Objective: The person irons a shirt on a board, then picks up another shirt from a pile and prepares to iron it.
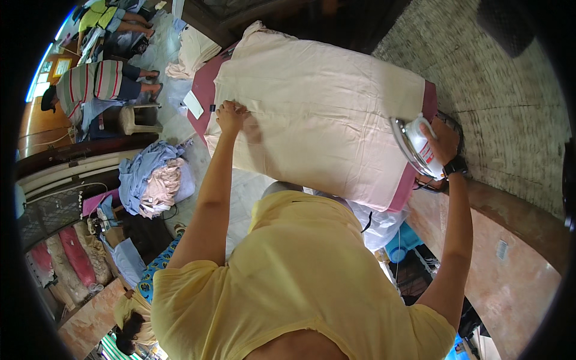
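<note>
A cream cloth lies spread over a maroon-covered ironing board, with faint creases across it. My right hand grips a white and silver clothes iron at the board's right end. The iron stands at the cloth's right edge, its metal plate turned toward the cloth. At the left edge of the cloth, my left hand is closed, its bent fingers on the fabric. A small dark tag and a white card sit just left of that hand.
A heap of blue and pink garments stands left of the board. Folded cream fabric is piled beyond its far left corner. One person in a striped shirt bends near a stool. A stone ledge lies to the right.
</note>
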Demonstrator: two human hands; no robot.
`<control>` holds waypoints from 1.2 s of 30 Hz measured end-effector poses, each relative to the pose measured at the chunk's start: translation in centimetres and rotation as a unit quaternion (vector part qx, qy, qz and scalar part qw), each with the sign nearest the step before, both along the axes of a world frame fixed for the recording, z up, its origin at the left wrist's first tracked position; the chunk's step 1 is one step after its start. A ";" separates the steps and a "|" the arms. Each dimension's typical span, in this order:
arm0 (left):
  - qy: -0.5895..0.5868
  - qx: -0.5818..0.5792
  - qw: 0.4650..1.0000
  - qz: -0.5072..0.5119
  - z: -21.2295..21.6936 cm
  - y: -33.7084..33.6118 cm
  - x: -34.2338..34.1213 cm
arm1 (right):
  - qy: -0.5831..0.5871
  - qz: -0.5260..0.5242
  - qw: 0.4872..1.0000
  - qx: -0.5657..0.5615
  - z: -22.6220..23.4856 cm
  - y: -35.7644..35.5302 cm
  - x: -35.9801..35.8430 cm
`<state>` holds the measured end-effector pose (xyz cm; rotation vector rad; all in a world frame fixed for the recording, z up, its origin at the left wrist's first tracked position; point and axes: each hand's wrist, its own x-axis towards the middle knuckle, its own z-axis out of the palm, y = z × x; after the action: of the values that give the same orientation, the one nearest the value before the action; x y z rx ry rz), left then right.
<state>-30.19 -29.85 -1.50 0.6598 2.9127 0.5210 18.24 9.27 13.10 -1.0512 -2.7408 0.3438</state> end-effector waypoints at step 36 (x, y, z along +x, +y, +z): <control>0.148 0.042 0.988 -0.006 1.9 1.6 -0.3 | -0.049 0.100 0.986 -0.122 -1.5 -1.0 1.3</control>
<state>-30.47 -28.30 0.45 0.8314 3.1721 0.5936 19.57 8.27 11.56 -0.8660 -2.9568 0.6906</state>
